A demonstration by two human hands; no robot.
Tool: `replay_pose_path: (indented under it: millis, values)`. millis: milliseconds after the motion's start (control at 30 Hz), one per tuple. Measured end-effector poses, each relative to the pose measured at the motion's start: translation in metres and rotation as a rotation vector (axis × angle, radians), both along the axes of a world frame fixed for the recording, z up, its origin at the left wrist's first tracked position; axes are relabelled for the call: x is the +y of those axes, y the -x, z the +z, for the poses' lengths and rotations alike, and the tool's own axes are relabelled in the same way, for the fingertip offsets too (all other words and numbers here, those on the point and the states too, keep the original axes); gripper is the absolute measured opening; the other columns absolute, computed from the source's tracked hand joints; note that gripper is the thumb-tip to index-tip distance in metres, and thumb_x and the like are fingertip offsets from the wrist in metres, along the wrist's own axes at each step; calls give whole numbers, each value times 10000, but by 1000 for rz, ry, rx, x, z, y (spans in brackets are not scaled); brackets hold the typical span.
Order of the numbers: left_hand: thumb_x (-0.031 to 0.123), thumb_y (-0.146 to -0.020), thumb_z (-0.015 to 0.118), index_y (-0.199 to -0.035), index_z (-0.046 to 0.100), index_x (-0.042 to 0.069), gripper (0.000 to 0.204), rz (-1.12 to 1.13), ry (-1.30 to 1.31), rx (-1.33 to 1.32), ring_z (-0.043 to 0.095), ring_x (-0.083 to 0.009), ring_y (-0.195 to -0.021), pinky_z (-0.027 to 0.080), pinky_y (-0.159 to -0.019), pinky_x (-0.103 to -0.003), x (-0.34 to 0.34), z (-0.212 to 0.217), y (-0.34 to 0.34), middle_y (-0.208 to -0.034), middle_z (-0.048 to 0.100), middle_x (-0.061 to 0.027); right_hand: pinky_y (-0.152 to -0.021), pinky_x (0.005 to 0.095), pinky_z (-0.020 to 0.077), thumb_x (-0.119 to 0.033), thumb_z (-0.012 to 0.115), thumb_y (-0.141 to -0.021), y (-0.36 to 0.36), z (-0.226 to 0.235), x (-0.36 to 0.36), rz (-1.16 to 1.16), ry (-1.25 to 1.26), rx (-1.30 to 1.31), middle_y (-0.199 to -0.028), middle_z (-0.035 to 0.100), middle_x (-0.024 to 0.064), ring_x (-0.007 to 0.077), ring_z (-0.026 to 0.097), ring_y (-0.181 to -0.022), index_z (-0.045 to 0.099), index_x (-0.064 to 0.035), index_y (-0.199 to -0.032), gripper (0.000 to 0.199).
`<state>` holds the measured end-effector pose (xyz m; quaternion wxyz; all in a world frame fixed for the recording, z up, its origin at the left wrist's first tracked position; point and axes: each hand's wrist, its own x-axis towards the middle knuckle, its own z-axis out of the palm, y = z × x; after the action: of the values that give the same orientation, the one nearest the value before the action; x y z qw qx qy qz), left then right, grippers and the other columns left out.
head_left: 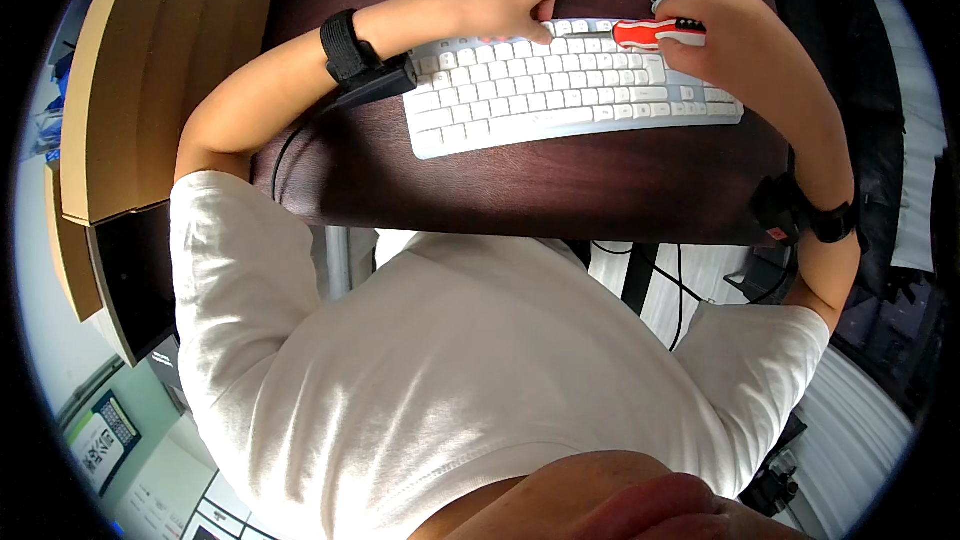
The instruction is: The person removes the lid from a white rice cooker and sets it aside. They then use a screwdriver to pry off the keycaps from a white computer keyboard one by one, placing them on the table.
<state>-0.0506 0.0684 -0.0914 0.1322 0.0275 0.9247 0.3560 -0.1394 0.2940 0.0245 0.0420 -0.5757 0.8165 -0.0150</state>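
Flat white plastic keyboard (570, 85) lies on the dark brown wooden desk (500, 190), slightly askew, cable end toward the person's left.

Left hand (505, 2) rests at the upper left key rows, fingers curled together and pressing down on the keys; it holds nothing.

Right hand (735, 40) is clamped around a red-and-white plastic-handled tool (660, 33), held level over the top right rows; whether its tip touches a key I cannot tell.

Judgement: the keyboard looks light and stiff, likely to skid on the smooth desk, with keycaps that could pop. Best steadied by its bare frame edges. The tool handle looks rigid and easy to grip.
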Motion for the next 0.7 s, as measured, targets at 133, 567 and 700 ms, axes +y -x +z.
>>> replay_pose_path:
  millis: [133,567,700]
  values:
    - [203,-824,710,-885,614,-27,256,-2,-22,-7,605,-188,-527,485,-446,-310,1,1,0,-650,612,-114,-760,333,540,-206,693,-802,3,-5,1,30,16,19,-886,690,148,255,681,-791,712,-12,-944,241]
    - [198,-828,708,-912,600,-38,273,48,-46,-31,610,-200,-495,501,-454,-309,-1,-6,-1,-667,617,-129,-677,329,525,-168,679,-804,-10,49,-58,31,-440,-61,-837,693,178,279,669,-740,704,14,-917,216]
    - [193,-833,697,-906,601,-36,260,46,-58,-45,613,-198,-503,501,-454,-310,-2,-7,0,-667,619,-126,-655,329,538,-155,707,-798,15,-1,-24,227,-84,65,-863,697,178,273,680,-709,701,-18,-999,243]
